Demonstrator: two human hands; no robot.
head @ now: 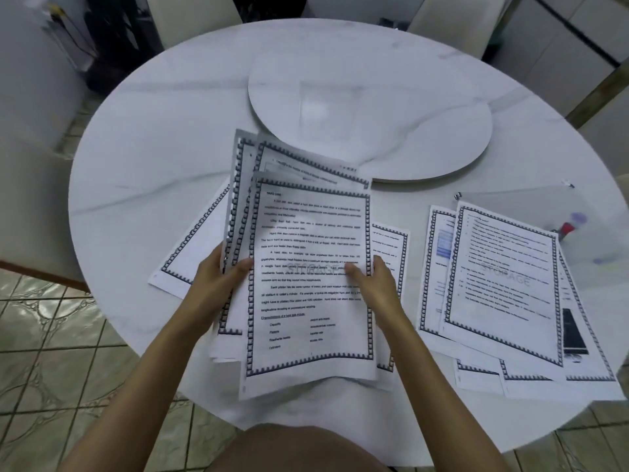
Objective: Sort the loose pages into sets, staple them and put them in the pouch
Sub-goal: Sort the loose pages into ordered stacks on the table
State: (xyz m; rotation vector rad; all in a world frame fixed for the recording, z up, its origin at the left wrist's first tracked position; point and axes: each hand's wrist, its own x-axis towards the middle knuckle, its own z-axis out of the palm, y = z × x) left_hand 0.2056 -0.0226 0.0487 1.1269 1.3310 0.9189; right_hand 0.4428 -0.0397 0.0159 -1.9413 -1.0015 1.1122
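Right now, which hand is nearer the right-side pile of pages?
Right. The right hand grips the held pages at their right edge, beside the pile; the left hand holds their left edge.

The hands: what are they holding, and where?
A fanned bunch of pages: the left hand grips its left edge, the right hand pinches its right edge.

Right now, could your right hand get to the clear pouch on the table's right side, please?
Probably yes: only the flat sorted pages lie between right hand and clear pouch, nothing upright. But its fingers pinch the held pages, so it must let go first.
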